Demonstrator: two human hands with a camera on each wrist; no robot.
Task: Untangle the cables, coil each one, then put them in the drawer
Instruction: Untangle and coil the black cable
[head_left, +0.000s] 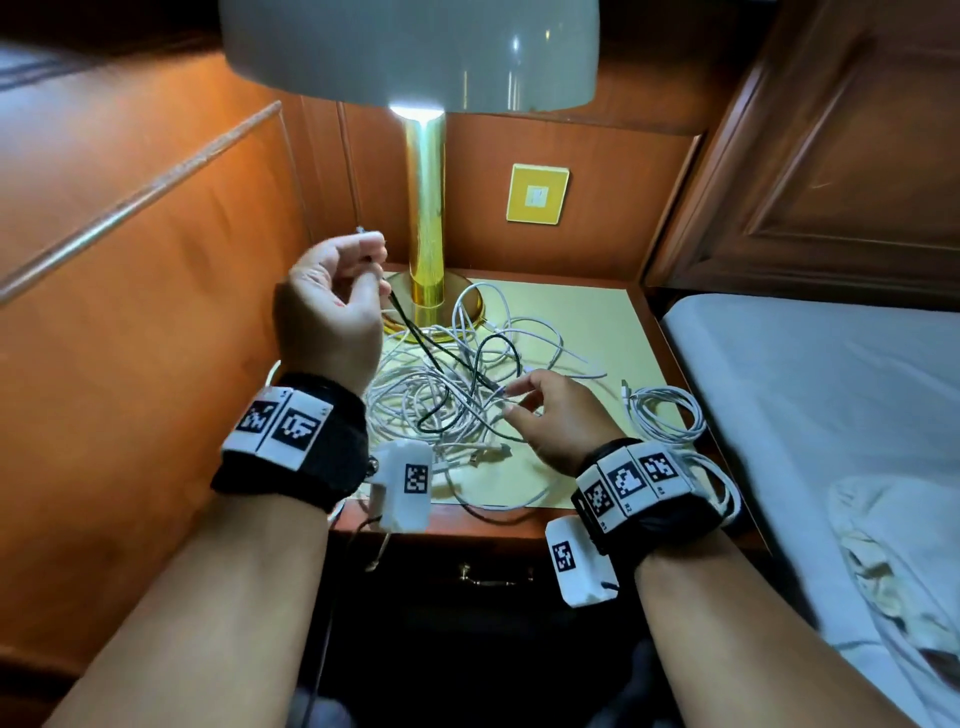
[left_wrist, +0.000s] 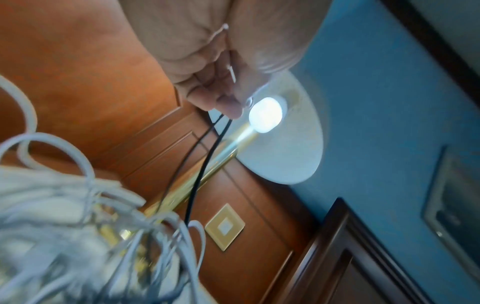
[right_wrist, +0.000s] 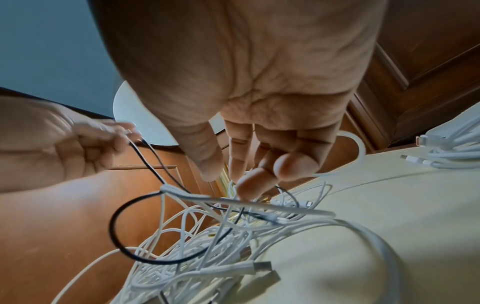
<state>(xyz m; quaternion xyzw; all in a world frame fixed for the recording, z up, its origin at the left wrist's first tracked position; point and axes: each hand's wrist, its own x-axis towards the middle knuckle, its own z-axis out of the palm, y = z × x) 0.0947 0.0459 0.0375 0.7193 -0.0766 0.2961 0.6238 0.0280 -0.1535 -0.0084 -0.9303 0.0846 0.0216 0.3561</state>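
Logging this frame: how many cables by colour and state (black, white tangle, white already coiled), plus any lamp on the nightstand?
Thin black cable: 1
Tangled heap of white cables: 1 heap, strands too knotted to count
Neatly coiled white cable set aside on the right: 1 clearly; another white loop nearer the edge is partly hidden
Brass-stemmed table lamp: 1
Total: 4

The head view looks steeply down at the bench (head_left: 597, 322) from its front edge. Both wrist views sit close beneath the palms, facing upward, sharing the cable tangle (left_wrist: 64, 216) and lamp (right_wrist: 135, 115).
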